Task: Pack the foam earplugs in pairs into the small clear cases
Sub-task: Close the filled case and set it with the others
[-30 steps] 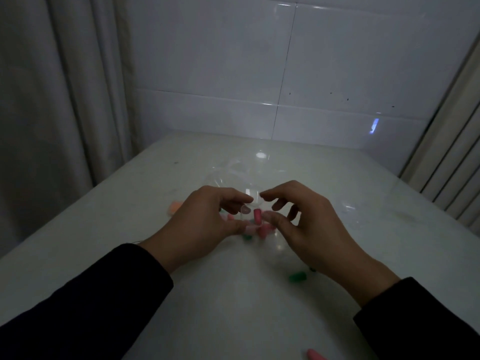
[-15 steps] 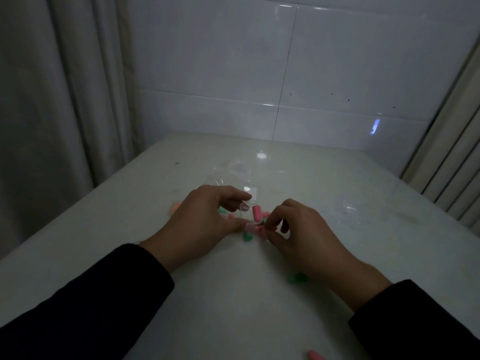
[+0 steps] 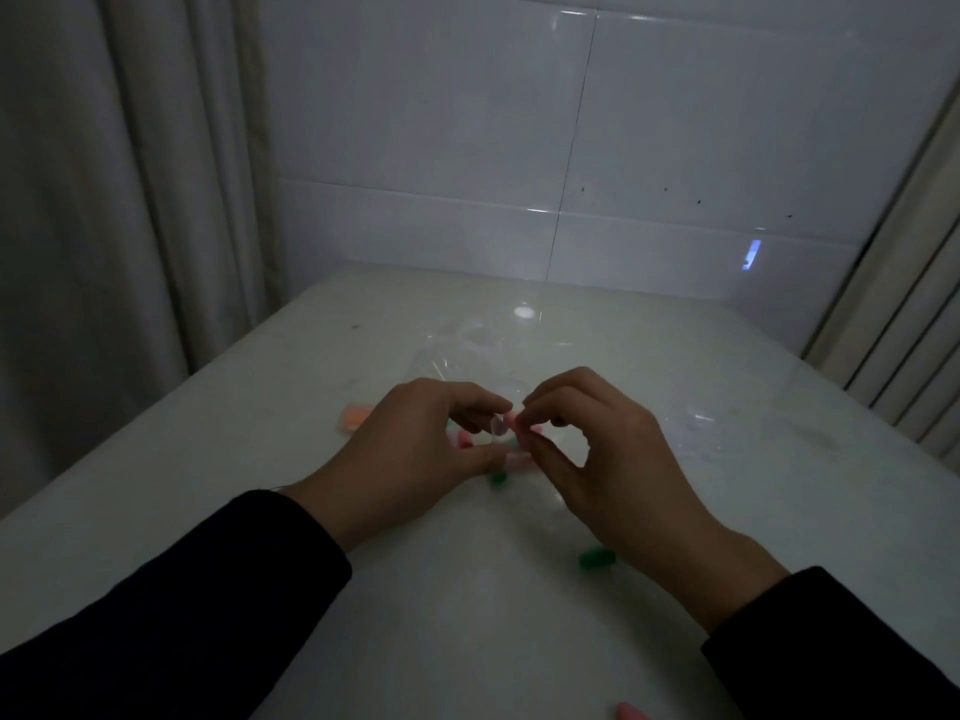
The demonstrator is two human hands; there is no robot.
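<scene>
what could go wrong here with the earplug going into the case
The left hand pinches a small clear case that is barely visible in this dim light, so the pink earplug held by the right hand may miss it. The green earplug beside the right wrist could get knocked away.

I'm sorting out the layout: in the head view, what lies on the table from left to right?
Orange earplug → left hand → right hand → clear cases.
</scene>
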